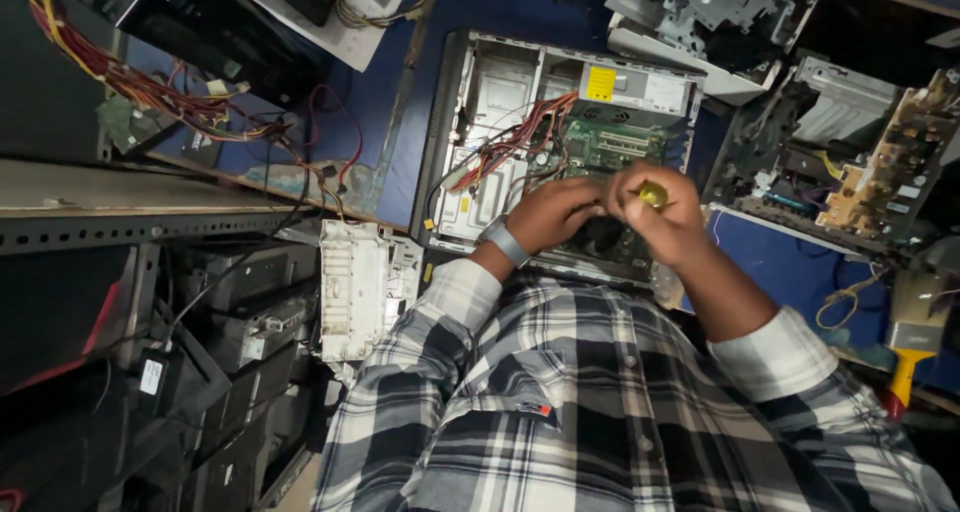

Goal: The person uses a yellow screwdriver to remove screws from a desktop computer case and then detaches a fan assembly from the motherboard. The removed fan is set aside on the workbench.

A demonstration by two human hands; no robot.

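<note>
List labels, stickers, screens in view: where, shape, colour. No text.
Yellow label: on the grey power supply at the open PC case's top, rectangular.
White label: beside it on the same unit, rectangular.
White tag: on a black box, lower left, small rectangle.
No screens. Right hand grips a yellow handle; left hand is beside it.

screwdriver [652,194] shaft hidden, right hand [655,212] blurred

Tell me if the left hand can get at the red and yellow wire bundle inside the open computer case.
Probably yes: the left hand rests over the open computer case, the wire bundle lies exposed just beyond it, and nothing covers it.
</note>
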